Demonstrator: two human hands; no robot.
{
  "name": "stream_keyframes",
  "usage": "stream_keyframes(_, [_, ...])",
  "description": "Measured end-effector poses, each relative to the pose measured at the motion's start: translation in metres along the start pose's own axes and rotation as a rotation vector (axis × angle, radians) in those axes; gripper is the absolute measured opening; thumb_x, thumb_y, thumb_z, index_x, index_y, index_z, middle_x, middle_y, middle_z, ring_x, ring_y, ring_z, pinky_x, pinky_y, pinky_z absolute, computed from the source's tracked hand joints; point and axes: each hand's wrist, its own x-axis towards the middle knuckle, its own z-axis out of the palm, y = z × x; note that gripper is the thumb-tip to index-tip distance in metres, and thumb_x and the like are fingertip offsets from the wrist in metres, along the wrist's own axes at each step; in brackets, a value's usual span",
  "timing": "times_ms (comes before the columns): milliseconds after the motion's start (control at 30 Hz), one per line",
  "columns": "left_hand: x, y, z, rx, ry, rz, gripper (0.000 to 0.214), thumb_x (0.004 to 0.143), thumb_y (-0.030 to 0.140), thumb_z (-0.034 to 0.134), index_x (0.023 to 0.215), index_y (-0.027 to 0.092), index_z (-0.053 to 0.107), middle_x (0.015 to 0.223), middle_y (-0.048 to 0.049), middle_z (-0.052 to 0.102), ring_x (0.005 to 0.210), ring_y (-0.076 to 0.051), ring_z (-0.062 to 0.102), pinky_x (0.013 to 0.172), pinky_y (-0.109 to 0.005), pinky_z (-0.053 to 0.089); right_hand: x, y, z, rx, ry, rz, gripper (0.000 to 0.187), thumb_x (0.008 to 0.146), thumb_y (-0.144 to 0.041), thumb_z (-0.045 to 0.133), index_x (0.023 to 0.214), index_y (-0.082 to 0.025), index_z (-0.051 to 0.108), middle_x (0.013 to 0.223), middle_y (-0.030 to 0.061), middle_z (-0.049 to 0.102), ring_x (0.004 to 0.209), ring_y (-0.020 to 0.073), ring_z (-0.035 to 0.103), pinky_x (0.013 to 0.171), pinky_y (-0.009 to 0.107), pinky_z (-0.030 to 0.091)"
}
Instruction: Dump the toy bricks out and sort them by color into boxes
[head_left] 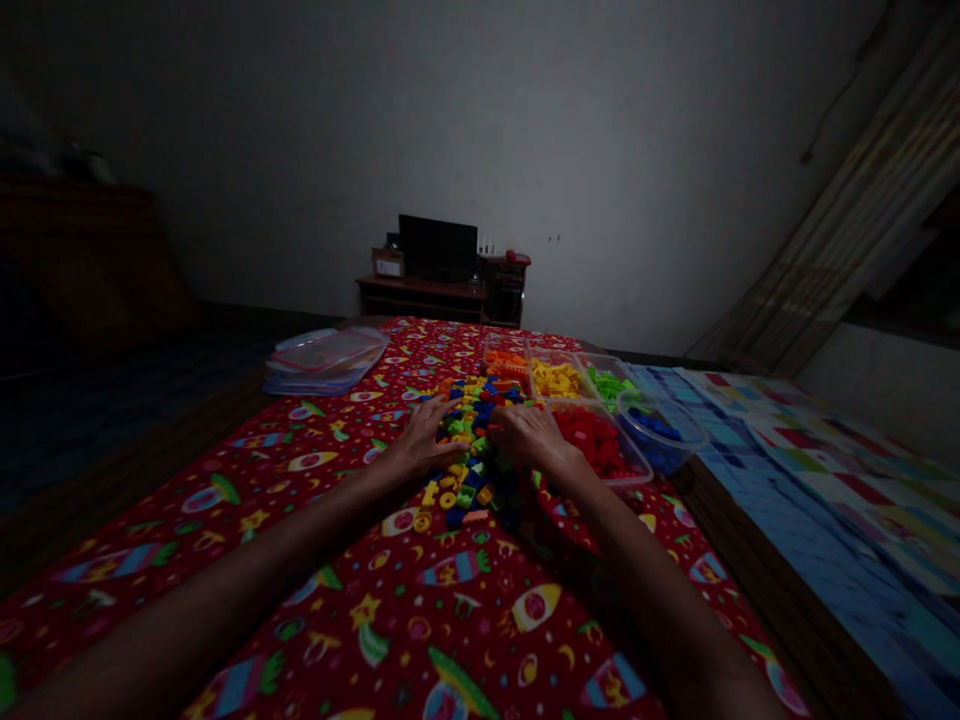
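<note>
A heap of small plastic blocks in mixed colours lies on a red patterned cloth. My left hand rests palm down on the heap's left side, fingers curled into the blocks. My right hand lies on the heap's right side, fingers bent down among the pieces. What either hand grips is hidden. Just right of my right hand stands a clear box of red blocks.
More clear boxes hold orange blocks, yellow blocks, green blocks and blue blocks. A stack of clear lids lies at the far left of the cloth. A chequered mat lies to the right. A low cabinet with a screen stands by the wall.
</note>
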Motion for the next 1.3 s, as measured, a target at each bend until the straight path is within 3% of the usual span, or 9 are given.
stream_keyframes(100, [0.02, 0.003, -0.001, -0.061, -0.019, 0.021, 0.063, 0.078, 0.057, 0.06, 0.128, 0.019, 0.057, 0.132, -0.0129, 0.058, 0.124, -0.03, 0.049, 0.105, -0.046, 0.038, 0.002, 0.002, 0.002, 0.041, 0.045, 0.016, 0.028, 0.094, -0.021, 0.044, 0.113, -0.016, 0.063, 0.101, 0.0127, 0.07, 0.091, 0.0211, 0.062, 0.071, 0.028, 0.038])
stream_keyframes(200, [0.031, 0.001, -0.016, -0.12, -0.053, 0.012, 0.055, 0.082, 0.059, 0.053, 0.115, 0.017, 0.067, 0.117, -0.0122, 0.067, 0.109, -0.029, 0.06, 0.096, -0.041, 0.046, 0.004, 0.003, 0.004, 0.079, 0.085, 0.029, 0.028, 0.092, -0.021, 0.046, 0.113, -0.014, 0.063, 0.098, 0.0134, 0.07, 0.088, 0.0217, 0.062, 0.07, 0.028, 0.037])
stream_keyframes(367, [0.027, -0.003, -0.041, -0.103, -0.144, 0.102, 0.034, 0.082, 0.046, 0.057, 0.093, 0.019, 0.074, 0.1, -0.0079, 0.071, 0.093, -0.024, 0.065, 0.088, -0.035, 0.049, 0.007, 0.004, 0.008, 0.123, 0.11, 0.031, 0.029, 0.092, -0.02, 0.047, 0.116, -0.013, 0.061, 0.098, 0.0135, 0.07, 0.088, 0.0215, 0.062, 0.069, 0.028, 0.037])
stream_keyframes(567, [0.01, 0.013, -0.012, 0.033, -0.142, 0.283, 0.026, 0.082, 0.025, 0.061, 0.104, 0.017, 0.069, 0.112, -0.013, 0.066, 0.108, -0.026, 0.058, 0.092, -0.039, 0.047, 0.007, 0.004, 0.012, 0.23, 0.126, 0.008, 0.035, 0.089, -0.013, 0.05, 0.122, -0.012, 0.059, 0.098, 0.0119, 0.07, 0.089, 0.0194, 0.062, 0.072, 0.026, 0.039])
stream_keyframes(733, [0.012, 0.016, -0.005, 0.031, -0.019, 0.227, 0.018, 0.078, 0.026, 0.063, 0.093, 0.017, 0.068, 0.103, -0.0097, 0.068, 0.1, -0.025, 0.059, 0.086, -0.037, 0.048, 0.009, 0.004, 0.013, 0.31, 0.135, -0.018, 0.042, 0.084, -0.007, 0.054, 0.125, -0.012, 0.058, 0.098, 0.0111, 0.07, 0.093, 0.0191, 0.061, 0.079, 0.026, 0.041])
stream_keyframes(933, [0.021, 0.013, -0.016, -0.181, 0.013, -0.038, 0.025, 0.077, 0.039, 0.058, 0.078, 0.018, 0.071, 0.076, -0.0004, 0.071, 0.071, -0.018, 0.063, 0.067, -0.025, 0.047, 0.013, 0.002, 0.01, 0.397, 0.171, 0.057, 0.03, 0.091, -0.014, 0.046, 0.114, -0.011, 0.065, 0.089, 0.0089, 0.07, 0.08, 0.0171, 0.062, 0.076, 0.026, 0.042])
stream_keyframes(1033, [0.019, 0.019, -0.019, -0.212, -0.04, -0.012, 0.033, 0.079, 0.046, 0.053, 0.075, 0.019, 0.073, 0.072, 0.0008, 0.072, 0.069, -0.018, 0.063, 0.063, -0.023, 0.045, 0.014, 0.002, 0.012, 0.458, 0.208, 0.019, 0.026, 0.093, -0.02, 0.047, 0.11, -0.012, 0.066, 0.081, 0.0064, 0.068, 0.073, 0.0153, 0.06, 0.071, 0.024, 0.041])
stream_keyframes(1167, [0.018, 0.033, -0.022, -0.172, -0.12, 0.037, 0.036, 0.083, 0.044, 0.048, 0.08, 0.02, 0.075, 0.077, -0.0014, 0.074, 0.071, -0.018, 0.063, 0.063, -0.024, 0.044, 0.012, 0.003, 0.015, 0.496, 0.203, -0.133, 0.024, 0.091, -0.025, 0.056, 0.113, -0.015, 0.063, 0.071, 0.0003, 0.063, 0.064, 0.0119, 0.054, 0.063, 0.021, 0.036])
stream_keyframes(1300, [0.018, 0.037, -0.03, -0.084, -0.165, 0.058, 0.038, 0.087, 0.042, 0.045, 0.072, 0.019, 0.072, 0.069, -0.0021, 0.07, 0.066, -0.017, 0.061, 0.063, -0.024, 0.044, 0.011, 0.005, 0.014, 0.422, 0.225, -0.175, 0.015, 0.09, -0.02, 0.055, 0.097, -0.014, 0.068, 0.07, 0.0009, 0.061, 0.061, 0.0105, 0.049, 0.059, 0.021, 0.031])
